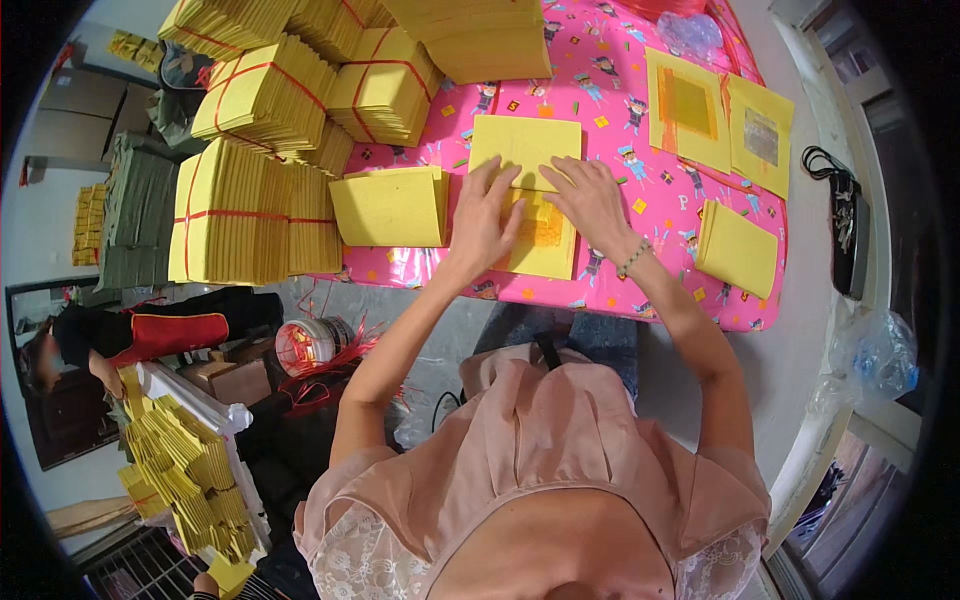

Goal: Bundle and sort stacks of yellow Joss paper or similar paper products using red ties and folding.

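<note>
In front of me a yellow paper sheet [545,262] with an orange printed patch lies on the table, its plain upper part [527,140] lying over toward me. My left hand [484,222] rests on its left side, fingers apart, fingertips touching the plain part and thumb stretched out beside the orange patch. On the right side, my right hand [594,204] lies with outstretched fingers pressing the same part. Neither hand visibly grips the paper. Just left of my left hand sits a folded yellow paper stack [388,208].
Red-tied yellow paper bundles [230,215] pile up on the left of the pink patterned table [630,285]. Yellow sheets with patches [760,140] and a folded yellow piece [738,250] lie right. A bucket with red strips [310,345] stands below. Another person [170,330] works beside a paper heap [185,465].
</note>
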`<state>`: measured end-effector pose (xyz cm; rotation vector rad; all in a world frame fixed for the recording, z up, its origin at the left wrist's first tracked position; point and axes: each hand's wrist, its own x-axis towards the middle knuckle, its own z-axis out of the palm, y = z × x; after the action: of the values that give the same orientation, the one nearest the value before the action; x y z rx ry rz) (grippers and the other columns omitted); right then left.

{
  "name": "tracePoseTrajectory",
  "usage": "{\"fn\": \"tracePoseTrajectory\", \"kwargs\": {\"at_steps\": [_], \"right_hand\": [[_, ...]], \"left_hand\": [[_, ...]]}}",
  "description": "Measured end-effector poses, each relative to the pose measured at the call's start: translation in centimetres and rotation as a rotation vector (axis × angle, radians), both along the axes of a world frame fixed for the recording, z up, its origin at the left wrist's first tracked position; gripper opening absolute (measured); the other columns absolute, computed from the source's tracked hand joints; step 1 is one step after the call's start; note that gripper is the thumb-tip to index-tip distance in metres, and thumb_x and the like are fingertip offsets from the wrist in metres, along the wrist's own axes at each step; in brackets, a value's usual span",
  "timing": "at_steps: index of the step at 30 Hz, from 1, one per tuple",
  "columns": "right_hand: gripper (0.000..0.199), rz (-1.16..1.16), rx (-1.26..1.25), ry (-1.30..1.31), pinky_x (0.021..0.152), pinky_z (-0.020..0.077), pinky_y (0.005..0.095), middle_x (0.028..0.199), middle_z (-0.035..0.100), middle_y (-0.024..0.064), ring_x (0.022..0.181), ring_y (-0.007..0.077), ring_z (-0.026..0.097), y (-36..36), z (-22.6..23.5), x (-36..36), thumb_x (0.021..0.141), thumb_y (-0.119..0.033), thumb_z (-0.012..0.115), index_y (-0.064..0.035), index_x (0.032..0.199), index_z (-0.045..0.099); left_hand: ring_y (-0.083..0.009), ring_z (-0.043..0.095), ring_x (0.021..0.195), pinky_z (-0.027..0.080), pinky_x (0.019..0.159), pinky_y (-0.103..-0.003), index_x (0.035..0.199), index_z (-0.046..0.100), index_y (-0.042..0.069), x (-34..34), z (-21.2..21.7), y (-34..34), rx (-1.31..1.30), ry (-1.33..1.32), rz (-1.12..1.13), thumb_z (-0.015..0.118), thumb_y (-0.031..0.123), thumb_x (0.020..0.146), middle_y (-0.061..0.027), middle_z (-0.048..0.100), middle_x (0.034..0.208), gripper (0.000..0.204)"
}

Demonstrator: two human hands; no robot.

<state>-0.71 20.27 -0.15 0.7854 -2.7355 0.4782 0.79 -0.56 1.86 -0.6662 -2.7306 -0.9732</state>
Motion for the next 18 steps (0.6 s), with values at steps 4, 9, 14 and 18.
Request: {"fn": "tracePoseTrajectory", "kwargs": {"at_steps": [4, 9, 14, 18], "right_hand": [[0.034, 0.061, -0.01, 0.224, 0.089, 0.0462, 0.0358, 0.115, 0.064, 0.0099, 0.102, 0.0224, 0.062, 0.4, -0.8, -0.9, 0.085, -0.018, 0.065, -0.0042, 0.116, 0.061], [0.03, 0.065, -0.064, 0.29, 0.091, 0.0464, 0.0368, 0.11, 0.067, 0.0106, 0.103, 0.0226, 0.064, 0.6, -0.7, -1.2, 0.086, -0.019, 0.065, -0.0047, 0.112, 0.064], [0.031, 0.075, -0.038, 0.252, 0.095, 0.0445, 0.039, 0.116, 0.065, 0.0109, 0.106, 0.0244, 0.062, 0.4, 1.0, -0.7, 0.086, -0.021, 0.065, -0.0054, 0.113, 0.064], [0.041, -0.042, -0.218, 0.253, 0.096, 0.044, 0.0403, 0.127, 0.057, 0.0162, 0.114, 0.0288, 0.056, -0.2, 5.2, -1.4, 0.088, -0.023, 0.064, -0.0062, 0.125, 0.057]], "left_hand": [[-0.0244, 0.062, 0.092, 0.054, 0.077, -0.035, 0.112, 0.052, -0.002, 0.9, 0.5, 1.2, 0.479, -0.622, 0.167, 0.066, 0.016, 0.087, -0.014, 0.054, 0.108, 0.033], [-0.0171, 0.065, 0.079, 0.058, 0.077, -0.029, 0.111, 0.049, -0.003, -1.7, 0.3, 2.8, 1.299, -0.92, 0.228, 0.059, 0.021, 0.095, -0.0113, 0.062, 0.099, 0.03], [-0.0163, 0.065, 0.075, 0.059, 0.074, -0.029, 0.103, 0.056, -0.003, -2.7, -1.4, 3.2, 1.398, -0.814, 0.325, 0.059, 0.016, 0.094, -0.0097, 0.065, 0.092, 0.021], [-0.0187, 0.067, 0.085, 0.059, 0.074, -0.031, 0.108, 0.056, -0.008, 0.3, 2.0, 1.1, 1.276, -0.642, 0.253, 0.061, 0.016, 0.092, -0.0117, 0.067, 0.1, 0.028]]}}
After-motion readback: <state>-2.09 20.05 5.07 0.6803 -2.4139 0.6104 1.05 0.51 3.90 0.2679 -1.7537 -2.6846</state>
